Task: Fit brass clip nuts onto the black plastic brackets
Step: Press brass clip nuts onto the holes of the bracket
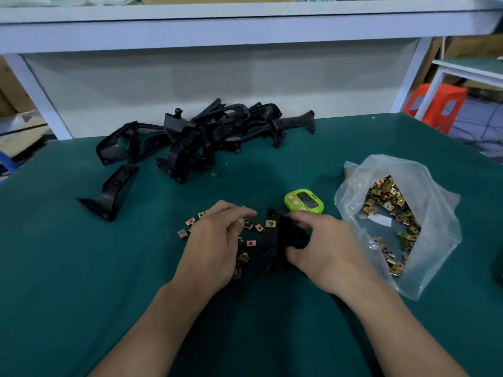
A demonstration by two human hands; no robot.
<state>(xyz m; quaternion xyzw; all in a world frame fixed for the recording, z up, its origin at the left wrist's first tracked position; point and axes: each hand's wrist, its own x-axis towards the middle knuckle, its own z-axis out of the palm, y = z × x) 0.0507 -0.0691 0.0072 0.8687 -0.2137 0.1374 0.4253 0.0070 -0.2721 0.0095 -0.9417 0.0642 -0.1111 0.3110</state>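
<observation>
My right hand (324,246) grips a black plastic bracket (275,240) that lies on the green mat in the middle. One brass clip nut (270,223) sits on the bracket near its top end. My left hand (217,238) hovers over several loose brass clip nuts (251,243) scattered to the left of the bracket, fingers curled down among them; whether it pinches one is hidden. A pile of black brackets (206,137) lies at the back of the mat.
A clear plastic bag (424,186) full of brass clip nuts lies open at the right. A green timer (304,201) stands just behind the bracket. A single black bracket (114,191) lies at the left. A white shelf frame (217,31) runs across the back.
</observation>
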